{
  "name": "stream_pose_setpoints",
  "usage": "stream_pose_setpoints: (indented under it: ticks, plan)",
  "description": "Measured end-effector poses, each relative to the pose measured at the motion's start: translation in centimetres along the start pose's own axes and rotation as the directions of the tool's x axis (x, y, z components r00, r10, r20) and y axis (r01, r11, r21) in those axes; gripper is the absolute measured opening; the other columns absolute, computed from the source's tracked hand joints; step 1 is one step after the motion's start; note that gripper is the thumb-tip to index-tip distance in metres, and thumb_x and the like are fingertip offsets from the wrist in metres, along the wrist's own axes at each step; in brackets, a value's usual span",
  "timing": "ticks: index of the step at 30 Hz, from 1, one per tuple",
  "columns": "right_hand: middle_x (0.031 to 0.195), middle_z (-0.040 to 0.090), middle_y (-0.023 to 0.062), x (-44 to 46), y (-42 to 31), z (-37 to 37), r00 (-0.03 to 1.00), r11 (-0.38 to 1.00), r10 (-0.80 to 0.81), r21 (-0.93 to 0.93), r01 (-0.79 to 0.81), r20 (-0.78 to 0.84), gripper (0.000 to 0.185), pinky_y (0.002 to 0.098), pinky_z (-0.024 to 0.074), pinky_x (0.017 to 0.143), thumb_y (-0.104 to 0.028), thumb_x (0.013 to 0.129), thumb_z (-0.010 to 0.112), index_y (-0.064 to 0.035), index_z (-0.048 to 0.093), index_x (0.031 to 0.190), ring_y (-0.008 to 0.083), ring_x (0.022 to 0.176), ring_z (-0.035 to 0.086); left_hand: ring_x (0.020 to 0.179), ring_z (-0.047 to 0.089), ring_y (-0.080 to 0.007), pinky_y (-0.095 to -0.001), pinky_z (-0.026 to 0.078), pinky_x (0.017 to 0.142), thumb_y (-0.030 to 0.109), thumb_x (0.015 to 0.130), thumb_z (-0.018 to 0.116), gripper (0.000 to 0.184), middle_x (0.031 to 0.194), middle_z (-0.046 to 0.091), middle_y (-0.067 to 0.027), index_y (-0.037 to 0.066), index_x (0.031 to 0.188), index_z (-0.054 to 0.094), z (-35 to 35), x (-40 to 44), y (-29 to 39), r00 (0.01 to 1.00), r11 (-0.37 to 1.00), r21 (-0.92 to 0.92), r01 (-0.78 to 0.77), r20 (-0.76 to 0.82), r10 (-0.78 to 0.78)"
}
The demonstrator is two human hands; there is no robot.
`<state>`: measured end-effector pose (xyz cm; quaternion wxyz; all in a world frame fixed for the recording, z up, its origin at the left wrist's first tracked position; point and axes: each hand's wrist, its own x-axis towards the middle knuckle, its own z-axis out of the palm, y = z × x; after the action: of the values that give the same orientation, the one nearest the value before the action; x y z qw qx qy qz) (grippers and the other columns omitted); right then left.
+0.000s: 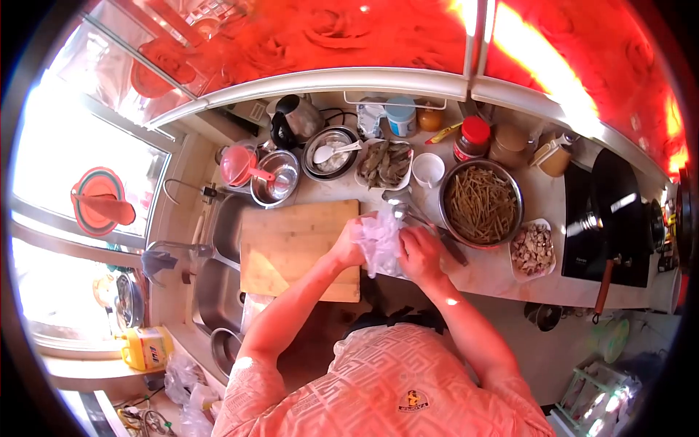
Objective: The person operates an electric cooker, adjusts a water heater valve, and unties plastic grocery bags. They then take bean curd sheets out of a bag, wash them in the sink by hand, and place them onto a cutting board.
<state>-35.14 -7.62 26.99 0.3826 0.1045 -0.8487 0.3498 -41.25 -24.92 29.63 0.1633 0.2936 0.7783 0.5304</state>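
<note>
Between my two hands is a crumpled, whitish translucent plastic bag (379, 244), held above the counter's front edge. My left hand (351, 244) grips its left side, over the right edge of the wooden cutting board (291, 247). On the other side, my right hand (420, 253) has its fingers closed on the bag. Just beyond the hands lie a metal ladle (397, 197) and a knife (453, 247), the knife partly hidden by my right hand. Whether anything is inside the bag, I cannot tell.
A bowl of brown strips (482, 204) and a dish of chopped pieces (533, 250) stand right. Behind are a plate of shrimp (384, 164), a white cup (428, 170), metal bowls (275, 178) and a kettle (296, 120). The sink (218, 291) is left, the stove (608, 218) right.
</note>
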Motion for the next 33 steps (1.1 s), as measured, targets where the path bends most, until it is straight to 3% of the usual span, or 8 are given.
stream_pose_setpoints:
  ticks: [7, 10, 13, 15, 16, 18, 21, 33]
  plan:
    - [0.079, 0.060, 0.0050, 0.0, 0.1, -0.3, 0.987, 0.992, -0.114, 0.064, 0.108, 0.114, 0.014, 0.0332, 0.0481, 0.057, 0.001, 0.067, 0.068, -0.0060, 0.059, 0.076, 0.0214, 0.066, 0.059, 0.087, 0.060, -0.0144, -0.0269, 0.050, 0.077, 0.004, 0.076, 0.067, 0.022, 0.100, 0.064, -0.0053, 0.003, 0.097, 0.064, -0.9, -0.3, 1.8, 0.998, 0.981, -0.191, -0.029, 0.058, 0.041]
    - [0.079, 0.060, 0.0049, 0.1, 0.2, -0.6, 0.980, 0.992, -0.102, 0.097, 0.086, 0.173, 0.014, 0.0336, 0.0492, 0.058, 0.001, 0.068, 0.068, -0.0053, 0.060, 0.077, 0.0221, 0.067, 0.060, 0.091, 0.059, -0.0174, -0.0285, 0.048, 0.080, 0.006, 0.080, 0.063, 0.017, 0.101, 0.064, -0.0070, 0.003, 0.097, 0.065, -1.1, -0.5, 1.6, 0.978, 0.979, 0.062, -0.194, 0.095, 0.188]
    - [0.082, 0.061, 0.0059, -0.1, 0.4, -0.7, 0.989, 0.975, -0.053, 0.222, 0.021, 0.137, 0.013, 0.0344, 0.0504, 0.060, -0.001, 0.071, 0.070, -0.0036, 0.062, 0.081, 0.0233, 0.071, 0.061, 0.081, 0.061, -0.0202, -0.0312, 0.048, 0.074, 0.015, 0.075, 0.070, 0.023, 0.085, 0.065, -0.0076, 0.001, 0.092, 0.065, -1.0, -0.6, 0.2, 0.983, 0.911, -0.372, 0.181, 0.047, -0.176]
    - [0.082, 0.061, 0.0071, -0.1, 0.6, -0.9, 0.988, 0.935, 0.049, 0.343, -0.096, 0.143, 0.014, 0.0350, 0.0506, 0.061, -0.003, 0.073, 0.071, -0.0020, 0.064, 0.084, 0.0250, 0.072, 0.062, 0.078, 0.060, -0.0177, -0.0299, 0.048, 0.071, 0.016, 0.082, 0.068, 0.016, 0.082, 0.064, -0.0056, 0.002, 0.090, 0.065, -0.7, 0.5, 0.6, 0.966, 0.865, 0.438, -0.246, 0.033, 0.258]
    - [0.082, 0.061, 0.0071, -0.2, 0.7, -1.0, 0.988, 0.931, 0.048, 0.352, -0.098, 0.148, 0.014, 0.0350, 0.0506, 0.061, -0.003, 0.073, 0.071, -0.0020, 0.064, 0.084, 0.0250, 0.072, 0.062, 0.078, 0.060, -0.0177, -0.0299, 0.048, 0.071, 0.016, 0.082, 0.068, 0.016, 0.082, 0.064, -0.0056, 0.002, 0.090, 0.065, -0.4, 0.5, 1.3, 0.968, 0.865, 0.442, -0.236, 0.027, 0.250]
    - [0.081, 0.061, 0.0078, -0.4, 0.9, -0.7, 0.986, 0.911, 0.106, 0.384, -0.148, 0.129, 0.014, 0.0352, 0.0497, 0.061, -0.004, 0.074, 0.072, -0.0018, 0.064, 0.085, 0.0261, 0.072, 0.061, 0.070, 0.056, -0.0111, -0.0263, 0.044, 0.060, 0.015, 0.085, 0.066, 0.012, 0.084, 0.064, -0.0035, 0.004, 0.089, 0.065, 0.1, 0.5, 2.4, 0.995, 0.993, -0.086, 0.086, -0.051, -0.091]
    - [0.079, 0.061, 0.0083, -0.4, 1.0, -0.6, 0.986, 0.925, 0.076, 0.358, -0.125, 0.148, 0.011, 0.0354, 0.0489, 0.060, -0.002, 0.075, 0.070, -0.0018, 0.064, 0.085, 0.0263, 0.071, 0.061, 0.071, 0.055, -0.0109, -0.0259, 0.043, 0.061, 0.020, 0.088, 0.066, 0.015, 0.082, 0.064, -0.0026, 0.005, 0.090, 0.065, 0.9, 0.0, 0.6, 0.947, 0.905, -0.338, 0.259, -0.098, -0.307]
    - [0.077, 0.060, 0.0106, -0.6, -1.5, -0.2, 0.927, 0.891, 0.278, 0.294, -0.347, 0.252, 0.004, 0.0311, 0.0499, 0.059, -0.002, 0.082, 0.063, 0.0012, 0.061, 0.084, 0.0256, 0.067, 0.062, 0.084, 0.060, -0.0093, -0.0255, 0.049, 0.076, 0.018, 0.085, 0.071, 0.030, 0.094, 0.067, -0.0037, 0.001, 0.108, 0.062, 0.5, -1.1, -2.2, 0.969, 0.867, -0.436, 0.242, 0.071, -0.235]
